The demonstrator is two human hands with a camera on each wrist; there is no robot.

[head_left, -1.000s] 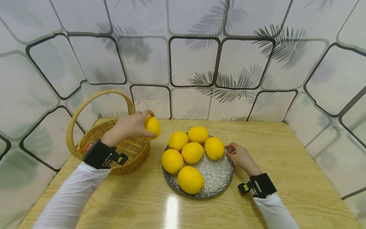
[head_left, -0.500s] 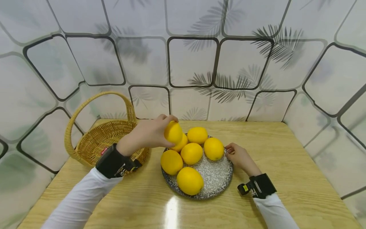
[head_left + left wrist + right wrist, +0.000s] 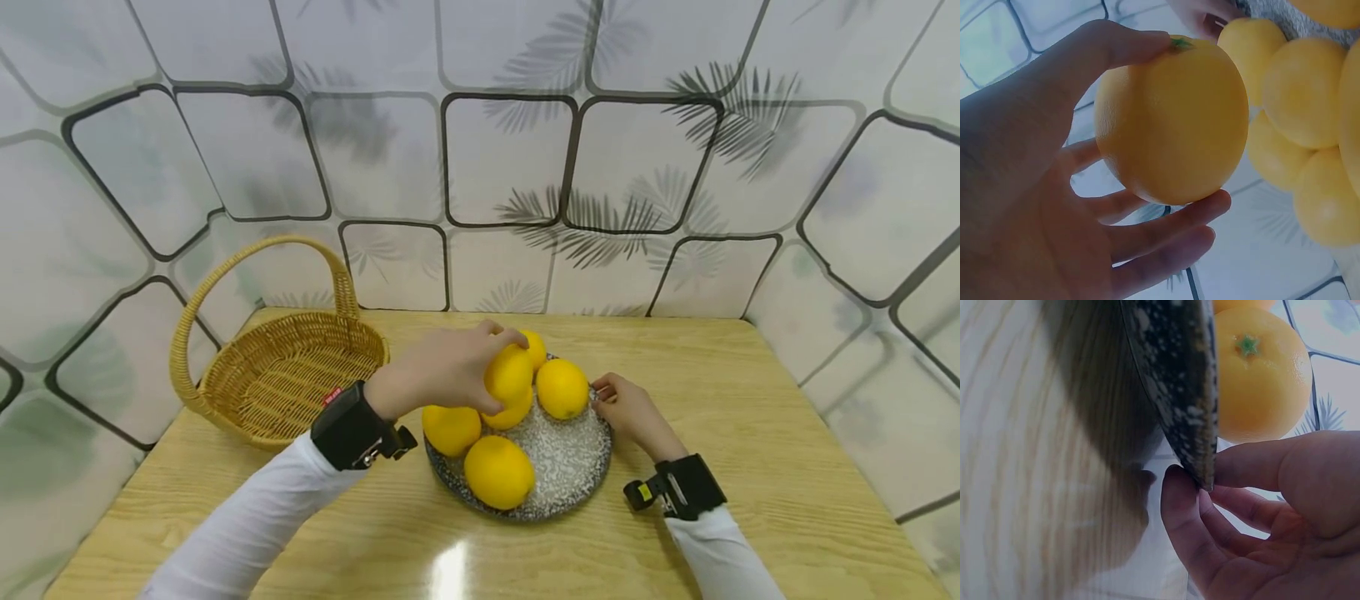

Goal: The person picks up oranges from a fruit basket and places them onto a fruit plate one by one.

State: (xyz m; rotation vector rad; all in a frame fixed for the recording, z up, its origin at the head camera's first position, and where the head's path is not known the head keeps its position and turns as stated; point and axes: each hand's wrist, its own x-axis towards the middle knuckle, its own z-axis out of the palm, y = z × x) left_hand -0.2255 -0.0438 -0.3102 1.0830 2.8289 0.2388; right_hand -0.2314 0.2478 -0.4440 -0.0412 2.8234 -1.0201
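Observation:
My left hand (image 3: 446,367) holds an orange (image 3: 507,375) between thumb and fingers, above the plate's far left part. The left wrist view shows this yellow-orange fruit (image 3: 1175,122) with a green stem mark near my thumb tip. Below lies a round speckled grey plate (image 3: 570,467) bearing several more oranges; the held fruit and my hand partly hide those at the back. At the plate's right side my right hand (image 3: 630,417) pinches the rim. Close up, the right wrist view has thumb and fingers on the dark speckled rim (image 3: 1188,406), with one orange (image 3: 1263,375) just beyond.
A wicker basket (image 3: 217,396) with a tall arched handle stands left of the plate, a small red tag showing near its front rim. The wooden table (image 3: 750,400) meets a patterned wall covering (image 3: 510,158) behind and at both sides.
My left hand has carried the orange rightward from beside the basket to above the plate. The right hand stays at the plate's rim.

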